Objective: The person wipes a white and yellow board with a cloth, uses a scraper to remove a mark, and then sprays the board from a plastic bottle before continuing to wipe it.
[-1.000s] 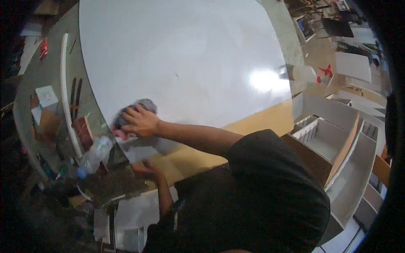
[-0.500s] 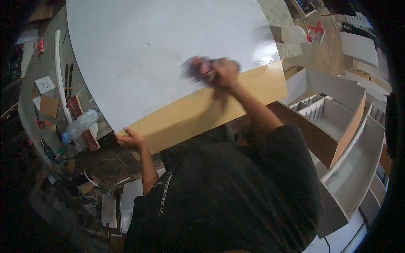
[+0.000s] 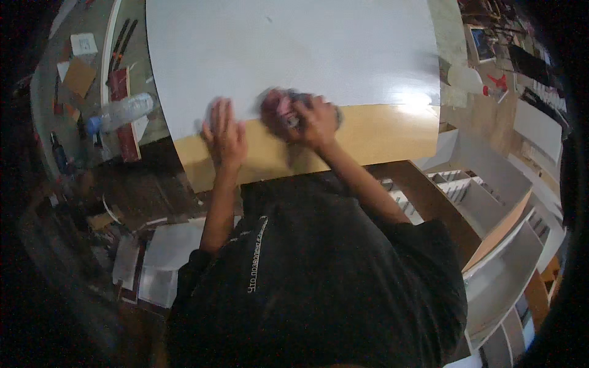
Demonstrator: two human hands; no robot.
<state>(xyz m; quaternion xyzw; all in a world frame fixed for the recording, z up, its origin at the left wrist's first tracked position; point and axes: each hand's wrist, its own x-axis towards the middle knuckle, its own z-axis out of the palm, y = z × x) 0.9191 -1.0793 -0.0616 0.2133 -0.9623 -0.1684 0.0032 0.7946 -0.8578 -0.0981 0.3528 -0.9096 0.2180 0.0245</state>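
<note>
A large white panel point(image 3: 294, 49) lies before me, with a yellowish wood-toned strip point(image 3: 386, 132) along its near side. My right hand point(image 3: 316, 122) is closed on a crumpled dark and pinkish cloth point(image 3: 281, 109), pressed where the white meets the yellowish strip. The cloth is smeared by motion. To its left, my left hand point(image 3: 227, 135) lies flat over the same border, fingers stretched out and holding nothing.
Left of the panel lie a clear plastic bottle point(image 3: 127, 113) with a blue cap, a dark red board point(image 3: 123, 138) and scraps. A spray bottle point(image 3: 466, 80) with a red trigger lies beyond the right edge. Open white cabinet boxes point(image 3: 472, 196) stand at the right.
My left hand has left the panel's near left corner and now lies flat on its surface. The right hand with the cloth has shifted slightly left and nearer. My view has turned.
</note>
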